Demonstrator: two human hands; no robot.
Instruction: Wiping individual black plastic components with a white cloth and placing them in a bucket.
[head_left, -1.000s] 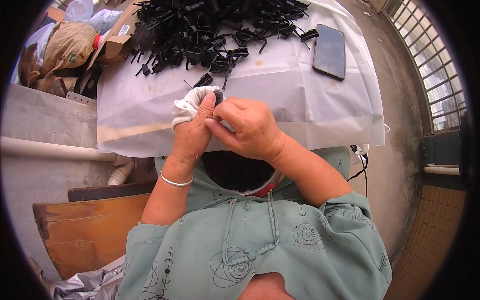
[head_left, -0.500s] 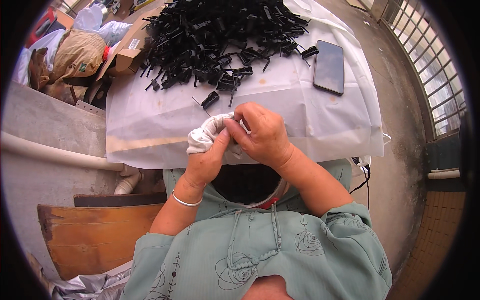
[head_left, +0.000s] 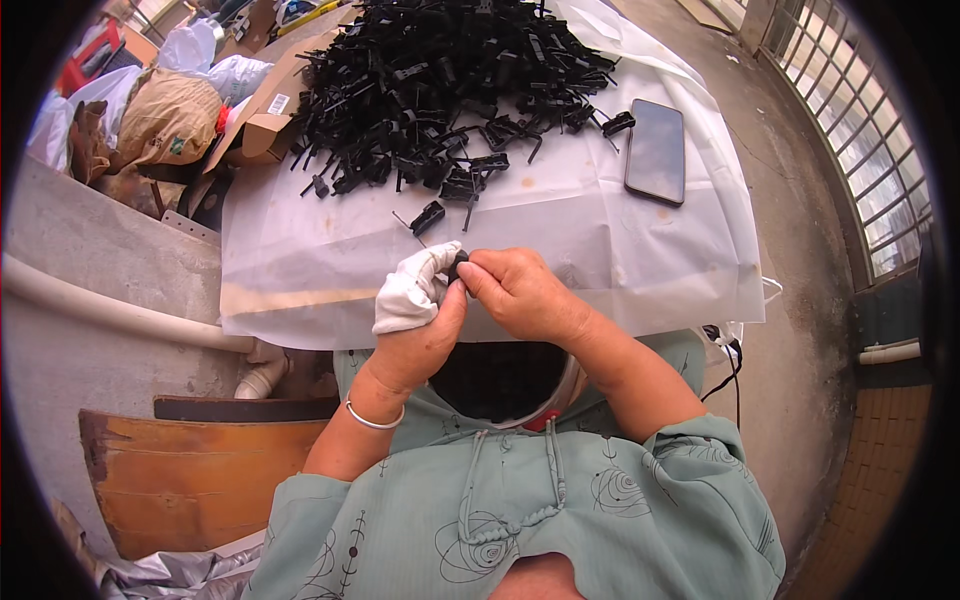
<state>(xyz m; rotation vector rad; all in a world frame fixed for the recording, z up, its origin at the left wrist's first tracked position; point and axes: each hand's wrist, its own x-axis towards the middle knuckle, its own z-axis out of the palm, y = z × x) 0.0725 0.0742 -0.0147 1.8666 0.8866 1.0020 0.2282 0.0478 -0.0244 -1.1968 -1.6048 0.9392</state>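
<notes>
Table cover (head_left: pixel 560 250): a white sheet spread over the table, reaching from just under the fingertips to far beyond them.
Heap of black parts (head_left: pixel 450 80): a big pile of black plastic pieces well beyond the fingers, its loose near edge straggling toward them.
Cardboard box (head_left: pixel 265 110): open, beyond and to the left of the fingers, against the heap's left side.
Sacks and bags (head_left: pixel 165 110): a brown sack and white bags further left of the box.
Phone (head_left: pixel 656 150): dark and flat, lying on the sheet beyond and to the right of the fingers, well apart from them.
Left hand (head_left: pixel 420 325): fingers wrapped in a white cloth or part-glove, thumb bare, a thin bangle on the wrist; the fingers are closed on the small black part.
Right hand (head_left: pixel 520 295): bare, fingertips pinched together onto the same part, touching the left fingertips.
Stray black piece (head_left: pixel 428 217): alone on the sheet, just beyond the fingertips.
Small black part (head_left: pixel 459 266): clamped between the fingertips of both hands, mostly hidden; its shape cannot be told.
</notes>
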